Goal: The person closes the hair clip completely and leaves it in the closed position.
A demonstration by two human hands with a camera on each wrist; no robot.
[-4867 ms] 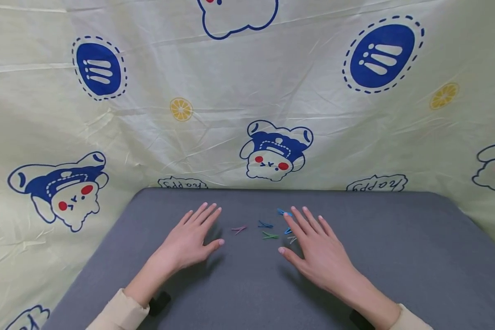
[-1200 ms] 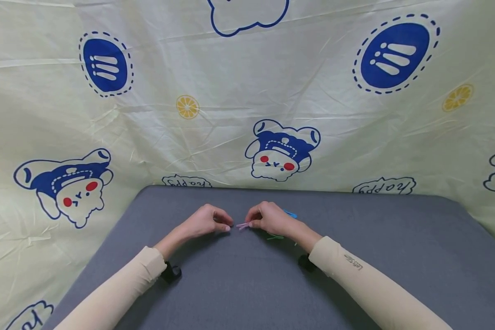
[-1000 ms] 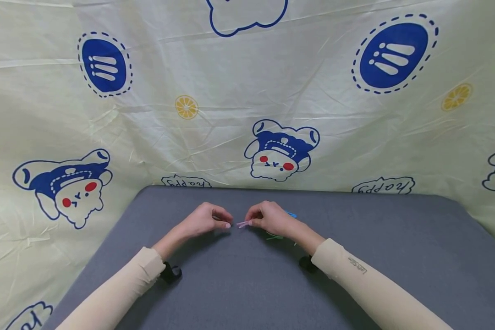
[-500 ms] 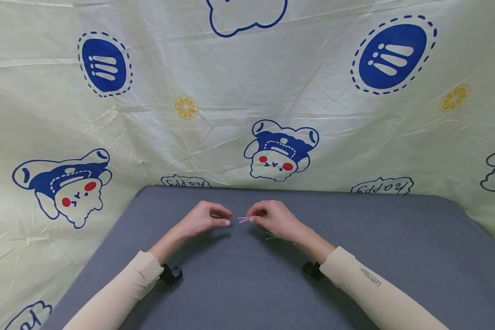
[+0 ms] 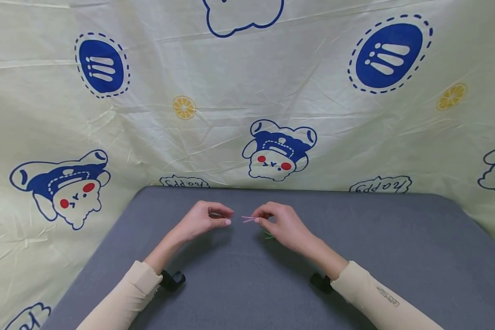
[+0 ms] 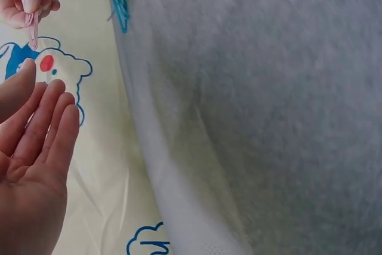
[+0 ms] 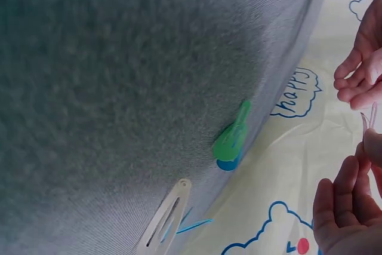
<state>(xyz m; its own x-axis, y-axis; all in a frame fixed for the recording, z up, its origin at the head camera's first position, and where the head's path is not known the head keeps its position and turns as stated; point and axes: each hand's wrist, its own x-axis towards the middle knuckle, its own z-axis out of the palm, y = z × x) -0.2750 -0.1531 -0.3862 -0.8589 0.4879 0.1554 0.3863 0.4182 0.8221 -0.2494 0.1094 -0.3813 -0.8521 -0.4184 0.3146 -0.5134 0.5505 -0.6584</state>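
Observation:
A pink snap hair clip (image 5: 248, 219) is pinched between the thumb and fingers of my right hand (image 5: 282, 224), its splayed prongs pointing toward my left hand (image 5: 202, 219). In the left wrist view the same pink clip (image 6: 33, 31) hangs above my left fingertips with a gap between. My left palm faces inward, fingers loosely extended and thumb apart, holding nothing. Under the right hand, a green hair clip (image 5: 269, 235) lies on the table, partly hidden. The right wrist view shows that green clip (image 7: 230, 141) beside a blue clip (image 7: 228, 165).
Nearer the right wrist camera lie a whitish hair clip (image 7: 166, 219) and another blue clip (image 7: 196, 225) on the grey cloth-covered table (image 5: 239, 284). A printed curtain (image 5: 214, 151) hangs close behind the table's far edge.
Earlier, both hands were spread over the table and the pink clip lay on it. The right hand has since picked it up. Lately it has shifted slightly right with the clip; the left hand stays nearly still.

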